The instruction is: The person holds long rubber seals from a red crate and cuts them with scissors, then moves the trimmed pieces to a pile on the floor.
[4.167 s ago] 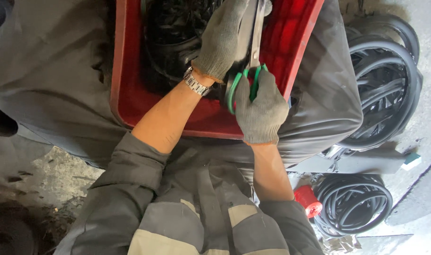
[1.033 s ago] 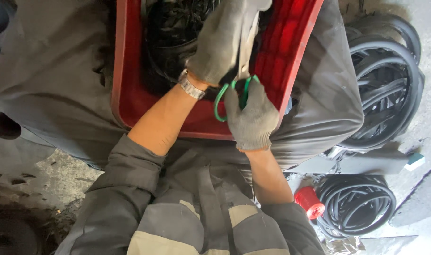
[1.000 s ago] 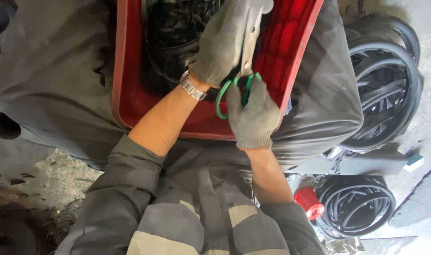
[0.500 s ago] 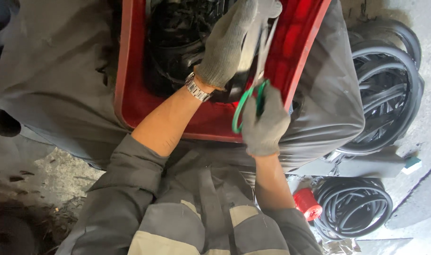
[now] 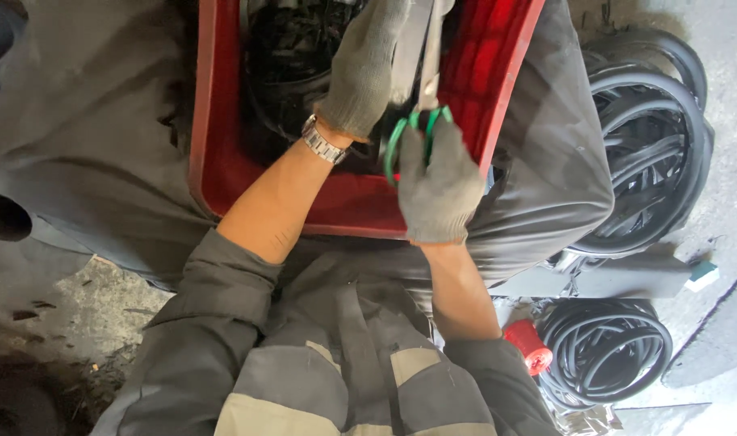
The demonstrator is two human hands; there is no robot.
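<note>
My right hand (image 5: 439,187), in a grey knit glove, grips green-handled scissors (image 5: 417,121) whose blades point up and away from me. My left hand (image 5: 367,69), also gloved and with a metal watch at the wrist, pinches a flat grey strip (image 5: 407,48) just beside the blades. Both hands work over a red plastic crate (image 5: 215,121) that rests on my lap. The crate holds a tangle of black rubber cuttings (image 5: 292,60). The blade tips and the top of the strip run out of view.
Large coils of black rubber cord (image 5: 643,137) lie on the concrete floor to my right, with a smaller coil (image 5: 607,347) nearer my hip. A red cylindrical object (image 5: 528,345) sits beside that coil. Grey cloth covers my legs under the crate.
The scissors and both hands have shifted slightly up and to the right over the crate. The handles opened and came back together as the blades worked at the strip.
</note>
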